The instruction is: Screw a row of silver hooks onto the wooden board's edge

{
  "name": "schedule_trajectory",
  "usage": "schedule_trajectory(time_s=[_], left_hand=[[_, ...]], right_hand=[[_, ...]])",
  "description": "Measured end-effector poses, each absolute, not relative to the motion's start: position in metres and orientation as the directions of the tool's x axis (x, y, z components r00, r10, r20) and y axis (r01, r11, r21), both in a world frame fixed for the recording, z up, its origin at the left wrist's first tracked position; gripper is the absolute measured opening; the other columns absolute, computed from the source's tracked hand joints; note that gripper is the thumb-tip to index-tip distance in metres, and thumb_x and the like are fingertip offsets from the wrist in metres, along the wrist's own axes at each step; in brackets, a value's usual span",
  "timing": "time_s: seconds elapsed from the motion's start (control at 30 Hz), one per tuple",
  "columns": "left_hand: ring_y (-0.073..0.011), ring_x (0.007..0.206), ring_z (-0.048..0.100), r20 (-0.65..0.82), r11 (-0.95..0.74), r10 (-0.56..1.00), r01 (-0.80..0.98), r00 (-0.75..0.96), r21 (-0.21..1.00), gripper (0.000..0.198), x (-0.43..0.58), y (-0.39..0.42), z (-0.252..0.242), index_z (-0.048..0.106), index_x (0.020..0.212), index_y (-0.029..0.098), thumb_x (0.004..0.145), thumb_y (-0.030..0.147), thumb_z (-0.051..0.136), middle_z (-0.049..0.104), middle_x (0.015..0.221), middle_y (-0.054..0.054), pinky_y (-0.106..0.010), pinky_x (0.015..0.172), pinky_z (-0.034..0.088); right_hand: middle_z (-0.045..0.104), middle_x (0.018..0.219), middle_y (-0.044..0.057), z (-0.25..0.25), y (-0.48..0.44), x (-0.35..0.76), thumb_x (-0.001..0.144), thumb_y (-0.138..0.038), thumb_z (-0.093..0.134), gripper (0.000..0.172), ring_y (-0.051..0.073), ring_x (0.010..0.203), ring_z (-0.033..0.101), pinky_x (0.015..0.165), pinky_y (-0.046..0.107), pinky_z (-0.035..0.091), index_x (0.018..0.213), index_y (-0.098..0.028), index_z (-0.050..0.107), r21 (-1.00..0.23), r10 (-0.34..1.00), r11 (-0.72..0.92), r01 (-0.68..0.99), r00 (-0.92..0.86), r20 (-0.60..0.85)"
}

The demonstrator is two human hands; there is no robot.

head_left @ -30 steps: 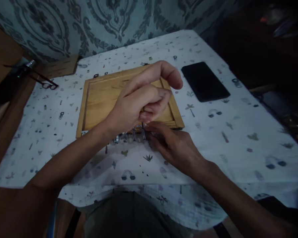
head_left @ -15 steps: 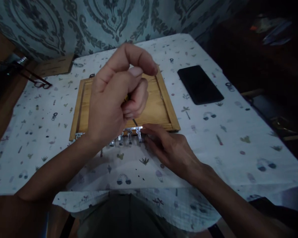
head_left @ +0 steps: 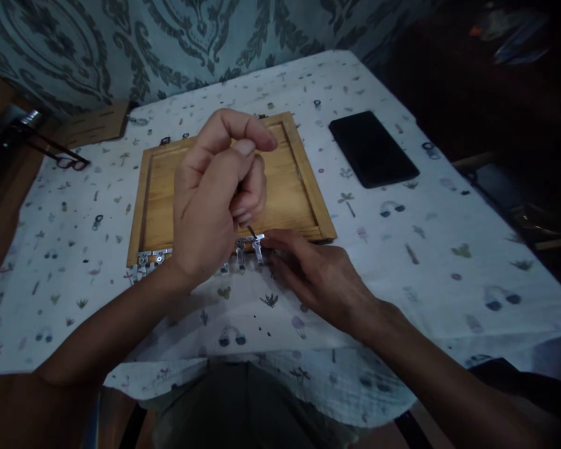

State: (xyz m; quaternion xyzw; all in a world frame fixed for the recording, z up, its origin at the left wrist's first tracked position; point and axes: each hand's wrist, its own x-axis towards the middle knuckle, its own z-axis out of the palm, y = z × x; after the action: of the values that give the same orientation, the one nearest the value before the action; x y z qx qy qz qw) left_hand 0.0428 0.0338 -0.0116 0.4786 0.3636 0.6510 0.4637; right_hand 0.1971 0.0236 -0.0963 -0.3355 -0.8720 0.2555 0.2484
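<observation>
My left hand [head_left: 215,193] is closed around a screwdriver, its handle hidden by my fingers. The thin dark shaft of the screwdriver [head_left: 251,231] points down at the rightmost metal hook [head_left: 258,249]. That hook lies on the near edge of a framed wooden board [head_left: 287,187]. My right hand [head_left: 320,274] pinches the hook's right side between thumb and fingers. More metal hooks [head_left: 159,257] line the same edge to the left, several of them partly covered by my left wrist.
A black tablet or phone [head_left: 373,149] lies right of the board on the patterned tablecloth [head_left: 402,249]. Eyeglasses [head_left: 72,163] and a piece of cardboard [head_left: 93,128] are at the far left. Small dark bits [head_left: 260,325] lie near the front edge.
My left hand has come down closer to the board with the screwdriver. My right hand stays at the rightmost hook. The whole view has shifted slightly.
</observation>
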Motion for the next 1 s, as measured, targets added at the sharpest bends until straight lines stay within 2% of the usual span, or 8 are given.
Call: schedule_trajectory(time_s=[0.23,0.37,0.47,0.63,0.73,0.83,0.93,1.0], left_hand=[[-0.0053,0.035,0.022,0.281,-0.287,0.958,-0.220,-0.057,0.932,0.023,0.042,0.032,-0.013,0.056,0.073,0.019,0.087,0.008,0.042,0.030,0.042,0.006,-0.020,0.038,0.021],[-0.0055,0.037,0.023,0.250,-0.223,0.961,-0.205,0.116,0.953,0.018,0.038,0.032,-0.011,0.057,0.082,0.019,0.085,0.009,0.041,0.031,0.043,0.007,-0.020,0.040,0.021],[-0.0048,0.037,0.022,0.234,-0.179,0.935,-0.212,0.268,0.961,0.024,0.032,0.037,-0.009,0.058,0.088,0.019,0.082,0.007,0.039,0.027,0.043,0.008,-0.018,0.041,0.022],[-0.0033,0.034,0.022,0.152,-0.054,0.870,-0.216,0.468,0.975,0.029,0.023,0.051,-0.006,0.063,0.087,0.018,0.078,0.004,0.039,0.026,0.044,0.007,-0.017,0.041,0.022],[-0.0061,0.036,0.029,0.175,-0.102,0.888,-0.189,0.426,0.977,0.022,0.023,0.057,-0.008,0.061,0.086,0.017,0.082,0.008,0.042,0.037,0.045,0.005,-0.019,0.041,0.026],[-0.0096,0.043,0.041,0.267,-0.239,0.934,-0.142,0.238,0.961,0.012,0.029,0.054,-0.013,0.056,0.079,0.018,0.089,0.016,0.049,0.046,0.053,0.002,-0.023,0.044,0.035],[-0.0115,0.050,0.046,0.360,-0.357,0.932,-0.078,0.032,0.931,0.019,0.038,0.045,-0.016,0.052,0.075,0.019,0.092,0.028,0.052,0.047,0.059,0.001,-0.026,0.050,0.042],[-0.0112,0.051,0.043,0.371,-0.373,0.928,-0.074,-0.044,0.925,0.020,0.045,0.039,-0.016,0.052,0.075,0.019,0.093,0.027,0.049,0.044,0.058,0.002,-0.027,0.050,0.040]], right_hand=[[0.071,0.107,0.005,-0.097,0.024,0.197,0.095,-0.024,0.043,0.030,0.018,0.082,0.070,0.071,0.032,0.055,0.123,-0.017,0.050,-0.599,0.705,0.659,0.456,-0.653,0.277],[0.072,0.104,0.004,-0.095,0.024,0.196,0.094,-0.022,0.044,0.029,0.017,0.077,0.069,0.068,0.030,0.054,0.122,-0.016,0.051,-0.597,0.712,0.655,0.463,-0.643,0.282],[0.072,0.106,0.004,-0.093,0.024,0.196,0.094,-0.021,0.044,0.030,0.018,0.080,0.069,0.069,0.030,0.053,0.123,-0.017,0.050,-0.606,0.716,0.642,0.469,-0.649,0.256],[0.071,0.108,0.005,-0.094,0.024,0.196,0.093,-0.021,0.044,0.030,0.020,0.086,0.070,0.073,0.032,0.054,0.123,-0.017,0.051,-0.598,0.718,0.646,0.475,-0.644,0.264],[0.071,0.111,0.005,-0.095,0.024,0.196,0.093,-0.018,0.044,0.031,0.019,0.090,0.069,0.077,0.033,0.054,0.124,-0.016,0.050,-0.603,0.704,0.660,0.448,-0.648,0.289],[0.071,0.111,0.006,-0.098,0.024,0.197,0.093,-0.020,0.045,0.032,0.020,0.088,0.070,0.075,0.034,0.055,0.124,-0.015,0.050,-0.592,0.706,0.667,0.452,-0.638,0.308],[0.071,0.108,0.006,-0.101,0.023,0.197,0.094,-0.023,0.045,0.032,0.020,0.080,0.070,0.070,0.033,0.054,0.125,-0.015,0.050,-0.580,0.700,0.680,0.449,-0.634,0.330],[0.072,0.106,0.005,-0.101,0.023,0.197,0.094,-0.023,0.045,0.032,0.019,0.077,0.070,0.067,0.032,0.053,0.125,-0.015,0.050,-0.573,0.699,0.683,0.452,-0.633,0.334]])
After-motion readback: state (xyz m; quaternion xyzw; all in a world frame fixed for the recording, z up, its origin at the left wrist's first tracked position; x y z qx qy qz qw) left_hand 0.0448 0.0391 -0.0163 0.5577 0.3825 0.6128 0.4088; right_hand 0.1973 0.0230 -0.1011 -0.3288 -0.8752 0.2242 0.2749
